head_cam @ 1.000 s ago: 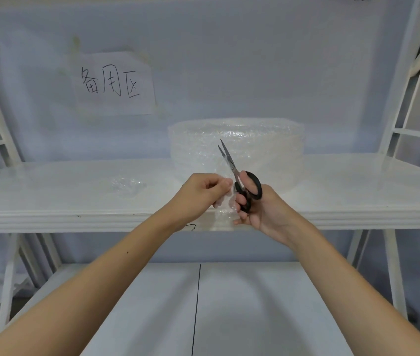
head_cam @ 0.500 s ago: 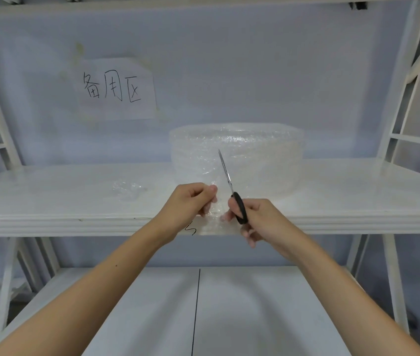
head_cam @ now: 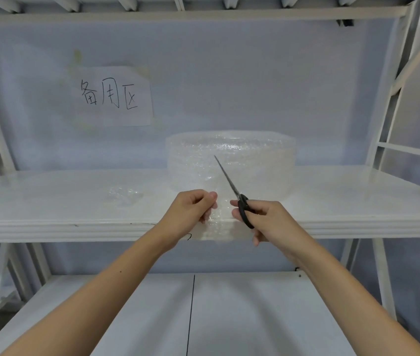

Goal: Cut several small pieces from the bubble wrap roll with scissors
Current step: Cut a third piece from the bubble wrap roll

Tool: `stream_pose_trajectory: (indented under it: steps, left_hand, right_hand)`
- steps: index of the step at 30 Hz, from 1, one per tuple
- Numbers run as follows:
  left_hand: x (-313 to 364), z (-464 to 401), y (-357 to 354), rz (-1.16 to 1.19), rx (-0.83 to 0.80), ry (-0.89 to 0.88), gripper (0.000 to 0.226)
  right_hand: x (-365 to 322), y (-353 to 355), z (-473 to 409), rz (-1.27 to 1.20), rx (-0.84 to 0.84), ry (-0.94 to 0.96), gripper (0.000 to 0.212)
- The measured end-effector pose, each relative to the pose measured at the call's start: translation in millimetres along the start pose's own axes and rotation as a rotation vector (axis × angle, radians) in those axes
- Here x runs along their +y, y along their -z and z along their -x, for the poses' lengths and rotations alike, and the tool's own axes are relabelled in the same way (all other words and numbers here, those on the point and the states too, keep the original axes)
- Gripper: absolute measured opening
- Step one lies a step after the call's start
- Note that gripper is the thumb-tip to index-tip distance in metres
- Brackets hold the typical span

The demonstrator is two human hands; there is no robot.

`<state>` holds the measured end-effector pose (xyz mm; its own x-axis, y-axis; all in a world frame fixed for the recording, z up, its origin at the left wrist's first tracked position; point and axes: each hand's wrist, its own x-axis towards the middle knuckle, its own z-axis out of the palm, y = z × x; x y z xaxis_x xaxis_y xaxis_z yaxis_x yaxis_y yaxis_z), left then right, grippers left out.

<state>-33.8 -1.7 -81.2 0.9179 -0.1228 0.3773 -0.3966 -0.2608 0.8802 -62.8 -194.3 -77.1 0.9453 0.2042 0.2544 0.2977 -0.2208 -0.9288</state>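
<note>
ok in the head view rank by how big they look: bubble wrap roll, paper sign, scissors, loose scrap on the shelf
1. bubble wrap roll
2. paper sign
3. scissors, long but thin, and nearer the camera
4. loose scrap, faint edges

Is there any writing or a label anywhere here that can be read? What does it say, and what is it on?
"备用区": handwritten in black on the white paper sheet taped to the back wall above the shelf.
A small black mark on the shelf's front edge, below the left hand: too small to read.
No other text shows.
</note>
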Motion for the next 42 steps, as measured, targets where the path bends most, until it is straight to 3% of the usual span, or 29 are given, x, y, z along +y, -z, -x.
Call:
stream_pose_trajectory:
  steps: [9, 13, 18, 28, 31, 34, 37, 42]
  left_hand:
    - [3, -1, -5, -0.008, -0.004, -0.01, 0.035]
    - [4, 0, -4, -0.002, -0.004, -0.005, 0.035]
    - [4, 0, -3, 0.003, 0.003, 0.001, 0.035]
    - [7, 0, -3, -0.002, 0.009, 0.015, 0.035]
    - [8, 0, -2, 0.009, 0.012, 0.012, 0.035]
    - [8, 1, 0, 0.024, 0.004, 0.004, 0.033]
    - [8, 1, 1, 0.037, -0.005, 0.004, 0.027]
    - [10, 2, 3, 0.043, 0.01, 0.008, 0.022]
  right_hand:
    - [4, 4, -4, 0.36, 0.245, 0.036, 0.079]
    - [6, 7, -4, 0.284, 0.29, 0.01, 0.067]
    - [2, 12, -4, 0.033, 0.183, -0.113, 0.029]
    - [3, 23, -8, -0.137, 0.053, -0.186, 0.024]
    - [2, 28, -10, -0.047, 0.099, -0.165, 0.028]
    - [5, 39, -15, 0.042, 0.288, -0.137, 0.037]
    - [10, 55, -24, 0.289, 0.472, -0.17, 0.041]
    - [15, 79, -44, 0.596, 0.5, -0.337, 0.029]
